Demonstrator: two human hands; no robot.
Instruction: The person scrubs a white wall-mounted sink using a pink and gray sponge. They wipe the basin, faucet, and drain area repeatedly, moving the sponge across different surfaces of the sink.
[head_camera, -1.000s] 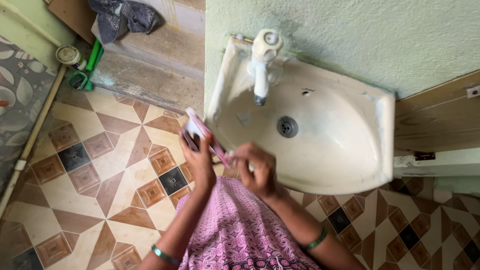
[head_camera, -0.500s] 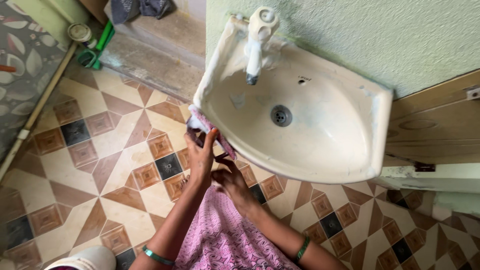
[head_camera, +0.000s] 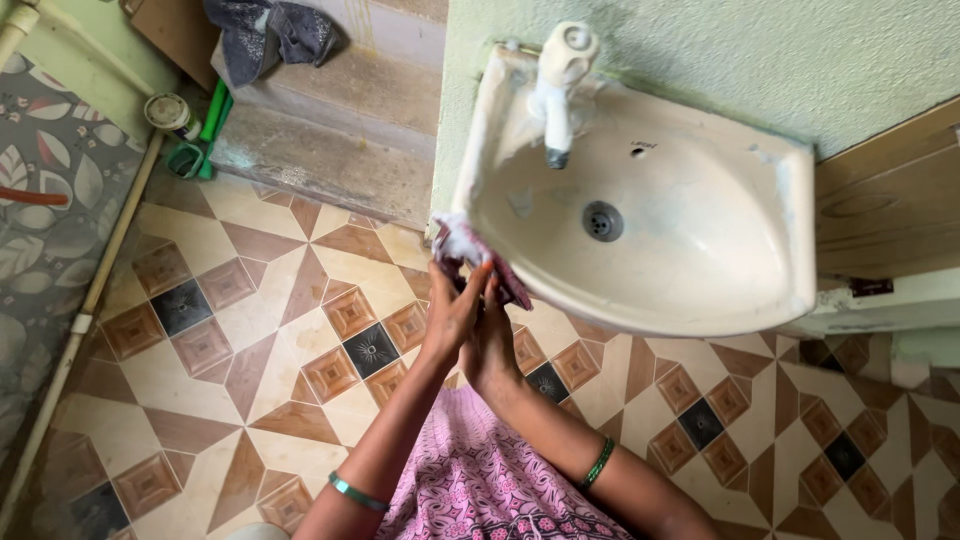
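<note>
While both hands are pressing together below the white wall-mounted washbasin (head_camera: 700, 270), the left hand (head_camera: 452, 308) and right hand (head_camera: 492, 335) are pinching a crumpled pink-and-white cloth (head_camera: 470, 250) in their grip, holding it against the basin's outer left rim, above the patterned tile floor (head_camera: 230, 330).
</note>
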